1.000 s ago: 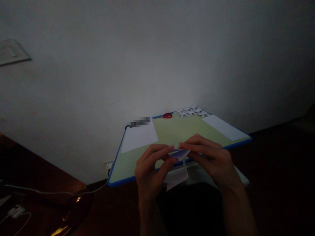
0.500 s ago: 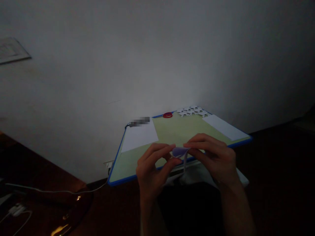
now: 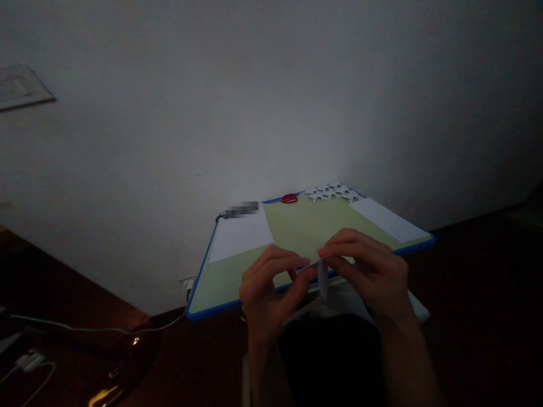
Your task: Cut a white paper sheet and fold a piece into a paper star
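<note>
My left hand point(image 3: 271, 285) pinches one end of a small strip of white paper point(image 3: 323, 280) between thumb and fingers. At the other side, my right hand point(image 3: 369, 268) grips the same paper between fingertips and thumb. The paper is folded or bent, and one part hangs down between the two hands. Both hands are raised above the near edge of a green table point(image 3: 297, 226) with a blue rim. My fingers cover much of the paper, so its full shape is hidden.
A white sheet point(image 3: 241, 237) lies at the table's left, another paper sheet point(image 3: 388, 219) at its right. Red-handled scissors point(image 3: 289, 198) and several folded white paper shapes point(image 3: 331, 192) are along the back. A wall point(image 3: 271, 102) rises behind; a white cable point(image 3: 97, 329) runs at lower left.
My left hand has moved slightly right, closer to my right hand. The paper's curled part has flattened between my fingers, and the hanging part shows wider. The things on the table have not moved.
</note>
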{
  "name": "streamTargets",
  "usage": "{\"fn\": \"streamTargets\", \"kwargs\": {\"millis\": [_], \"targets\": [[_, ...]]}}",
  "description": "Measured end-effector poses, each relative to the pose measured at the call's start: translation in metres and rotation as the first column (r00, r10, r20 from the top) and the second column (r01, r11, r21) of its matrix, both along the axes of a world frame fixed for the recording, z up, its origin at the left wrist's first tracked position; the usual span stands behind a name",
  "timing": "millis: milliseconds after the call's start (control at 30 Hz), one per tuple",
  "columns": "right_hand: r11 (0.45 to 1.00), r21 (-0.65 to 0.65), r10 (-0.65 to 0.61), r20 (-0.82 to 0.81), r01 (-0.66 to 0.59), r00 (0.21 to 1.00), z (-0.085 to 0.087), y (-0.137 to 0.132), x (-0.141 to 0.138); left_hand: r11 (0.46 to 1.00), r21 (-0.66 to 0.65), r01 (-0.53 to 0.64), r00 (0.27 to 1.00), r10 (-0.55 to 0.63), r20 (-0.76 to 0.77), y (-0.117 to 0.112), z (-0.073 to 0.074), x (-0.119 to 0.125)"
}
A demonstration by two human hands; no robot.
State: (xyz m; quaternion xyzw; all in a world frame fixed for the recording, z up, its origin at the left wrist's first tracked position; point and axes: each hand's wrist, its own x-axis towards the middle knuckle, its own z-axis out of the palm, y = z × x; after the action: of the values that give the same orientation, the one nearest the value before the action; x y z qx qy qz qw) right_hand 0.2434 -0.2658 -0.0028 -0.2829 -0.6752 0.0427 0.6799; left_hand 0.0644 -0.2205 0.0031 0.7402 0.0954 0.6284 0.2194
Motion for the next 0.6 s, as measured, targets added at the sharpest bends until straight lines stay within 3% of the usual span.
{"fn": "streamTargets", "kwargs": {"millis": [600], "targets": [[0.996,0.018,-0.088,-0.016,0.089,0.996,-0.0018,-0.0005,-0.0033,0.998,-0.030,-0.060,0.997,0.061,0.049,-0.0018,-0.0022,0.0057]]}}
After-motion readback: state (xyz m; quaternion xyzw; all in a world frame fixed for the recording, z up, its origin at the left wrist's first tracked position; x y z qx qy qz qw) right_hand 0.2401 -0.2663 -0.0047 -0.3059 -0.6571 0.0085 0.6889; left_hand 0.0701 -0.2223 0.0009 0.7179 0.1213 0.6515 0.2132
